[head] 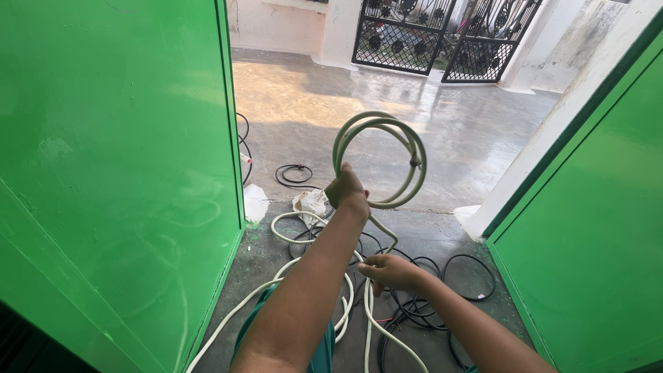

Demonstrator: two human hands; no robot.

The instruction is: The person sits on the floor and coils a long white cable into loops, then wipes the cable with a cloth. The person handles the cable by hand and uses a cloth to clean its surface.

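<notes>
My left hand [347, 190] is raised in the middle of the view and grips a coil of pale cream cable [411, 148] wound into several loops. From the coil a strand of the same cable runs down to my right hand [391, 270], which pinches it lower and nearer to me. More of the cream cable [293, 228] lies in loose curves on the concrete floor below both hands and trails toward the bottom left.
Green door panels stand at the left [117, 179] and right [594, 228]. Black wires [469, 276] tangle on the floor under my hands, and a small black coil [295, 174] lies farther out. A crumpled white cloth [311, 202] is behind my left hand. A black iron gate [442, 34] closes the far side.
</notes>
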